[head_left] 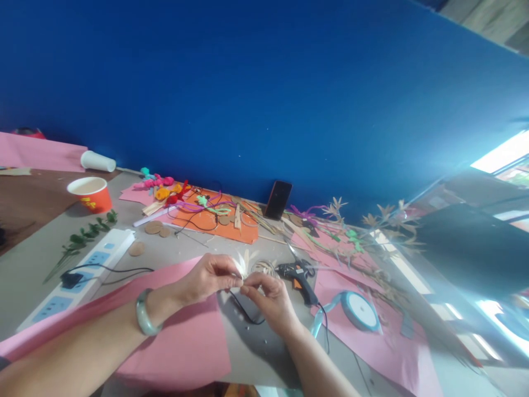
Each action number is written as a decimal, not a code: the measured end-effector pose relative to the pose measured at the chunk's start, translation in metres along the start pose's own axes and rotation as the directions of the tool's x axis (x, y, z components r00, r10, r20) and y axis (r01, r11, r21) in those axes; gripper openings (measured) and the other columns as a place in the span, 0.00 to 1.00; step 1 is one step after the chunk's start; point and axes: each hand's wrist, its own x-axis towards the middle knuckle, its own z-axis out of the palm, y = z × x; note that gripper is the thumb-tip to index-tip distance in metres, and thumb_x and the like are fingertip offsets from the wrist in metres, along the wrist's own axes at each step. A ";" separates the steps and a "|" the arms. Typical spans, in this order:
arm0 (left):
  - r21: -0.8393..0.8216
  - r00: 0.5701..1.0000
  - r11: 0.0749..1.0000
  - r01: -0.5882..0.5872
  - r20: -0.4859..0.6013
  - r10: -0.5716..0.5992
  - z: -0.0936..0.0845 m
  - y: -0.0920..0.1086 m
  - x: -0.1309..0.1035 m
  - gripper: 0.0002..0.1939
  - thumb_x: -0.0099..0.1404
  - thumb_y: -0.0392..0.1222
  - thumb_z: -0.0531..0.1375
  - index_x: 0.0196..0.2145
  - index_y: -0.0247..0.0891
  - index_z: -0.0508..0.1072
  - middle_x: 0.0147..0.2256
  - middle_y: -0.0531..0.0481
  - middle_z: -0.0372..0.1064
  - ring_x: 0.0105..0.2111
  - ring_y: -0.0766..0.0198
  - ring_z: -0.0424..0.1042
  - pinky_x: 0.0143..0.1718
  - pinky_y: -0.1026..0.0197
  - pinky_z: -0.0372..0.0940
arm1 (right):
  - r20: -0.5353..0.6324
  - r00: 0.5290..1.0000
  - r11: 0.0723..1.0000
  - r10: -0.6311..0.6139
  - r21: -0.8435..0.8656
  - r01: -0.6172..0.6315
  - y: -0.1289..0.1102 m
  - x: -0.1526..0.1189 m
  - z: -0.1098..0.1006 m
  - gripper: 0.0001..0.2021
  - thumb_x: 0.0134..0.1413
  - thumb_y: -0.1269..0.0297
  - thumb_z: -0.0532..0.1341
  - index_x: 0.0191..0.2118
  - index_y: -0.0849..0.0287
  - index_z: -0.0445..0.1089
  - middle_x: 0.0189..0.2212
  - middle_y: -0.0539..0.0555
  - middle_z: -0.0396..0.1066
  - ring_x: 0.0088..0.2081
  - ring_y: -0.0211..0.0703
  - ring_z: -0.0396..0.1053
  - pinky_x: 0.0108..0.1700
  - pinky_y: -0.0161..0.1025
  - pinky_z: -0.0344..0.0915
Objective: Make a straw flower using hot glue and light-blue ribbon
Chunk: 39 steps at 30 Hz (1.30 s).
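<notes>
Over the middle of the table, my left hand point(219, 274) and my right hand point(268, 298) meet fingertip to fingertip. Between them they pinch a small pale flower point(240, 266) made of thin pointed petals; its lower part is hidden by my fingers. A bangle circles my left wrist. Just beyond my right hand lies a coil of pale strips point(264, 268). A black glue gun point(300, 278) rests to the right, with scissors point(294, 252) partly behind it.
A white power strip point(93, 270) and a green leafy sprig point(82, 240) lie left, near an orange paper cup point(90, 196). A phone point(278, 199) leans on the blue wall. Pink paper point(182, 342) and a light-blue ribbon spool point(359, 311) flank my hands.
</notes>
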 end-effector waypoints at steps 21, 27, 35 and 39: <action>0.019 0.996 0.996 0.087 -0.032 -0.086 0.008 -0.001 -0.005 0.10 0.58 0.42 0.65 0.25 0.34 0.71 0.17 0.56 0.64 0.17 0.73 0.60 0.20 0.69 0.55 | 0.120 0.981 0.971 0.150 0.170 -0.169 0.006 0.004 -0.005 0.07 0.44 0.61 0.70 0.25 0.58 0.75 0.22 0.49 0.73 0.26 0.38 0.67 0.31 0.34 0.61; -0.029 0.986 0.991 0.134 -0.093 -0.136 0.009 -0.003 -0.003 0.12 0.57 0.45 0.65 0.26 0.33 0.71 0.16 0.54 0.67 0.16 0.71 0.64 0.19 0.69 0.57 | 0.004 0.995 0.994 0.096 0.048 -0.096 -0.011 0.002 -0.017 0.07 0.45 0.62 0.69 0.31 0.58 0.75 0.26 0.51 0.73 0.28 0.40 0.67 0.33 0.36 0.62; 0.011 0.986 0.989 0.147 -0.078 -0.145 0.012 -0.009 -0.004 0.12 0.58 0.46 0.65 0.26 0.33 0.74 0.15 0.54 0.67 0.16 0.72 0.63 0.19 0.70 0.57 | -0.072 0.991 0.963 0.112 0.254 -0.090 -0.019 0.003 -0.006 0.07 0.50 0.61 0.66 0.31 0.59 0.75 0.28 0.52 0.73 0.30 0.40 0.68 0.34 0.36 0.64; 0.041 0.987 0.989 0.142 -0.085 -0.138 0.013 -0.008 -0.006 0.11 0.59 0.45 0.64 0.27 0.34 0.76 0.16 0.54 0.67 0.17 0.71 0.64 0.20 0.69 0.58 | -0.120 0.988 0.965 0.094 0.256 -0.061 -0.019 0.004 0.001 0.07 0.51 0.63 0.65 0.26 0.59 0.74 0.24 0.50 0.71 0.28 0.38 0.66 0.33 0.35 0.63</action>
